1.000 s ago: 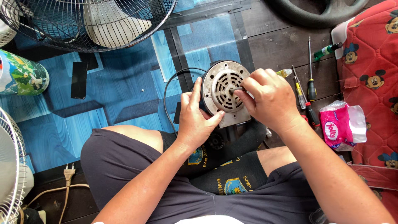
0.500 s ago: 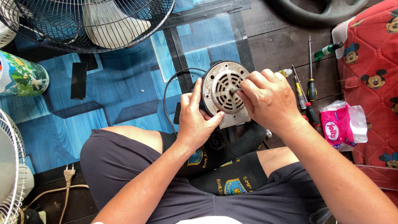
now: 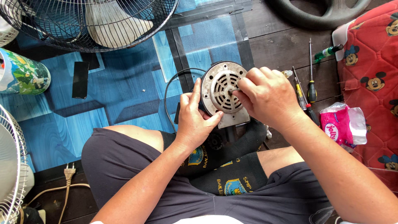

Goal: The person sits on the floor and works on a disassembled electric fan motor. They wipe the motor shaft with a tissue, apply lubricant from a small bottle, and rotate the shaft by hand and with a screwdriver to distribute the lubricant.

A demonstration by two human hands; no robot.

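We hold the round grey fan motor (image 3: 222, 89) upright above our crossed legs. Our left hand (image 3: 195, 118) clasps its left rim, fingers wrapped on the housing. Our right hand (image 3: 267, 93) sits at the motor's centre, fingers pinched together on the shaft. Right of the motor lie screwdrivers (image 3: 311, 83); a fan guard (image 3: 89, 20) lies beyond it to the upper left.

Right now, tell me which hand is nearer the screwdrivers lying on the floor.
Right. The right hand pinches at the centre of the round fan motor, just beside the screwdrivers. The left hand grips the motor's far edge, away from them.
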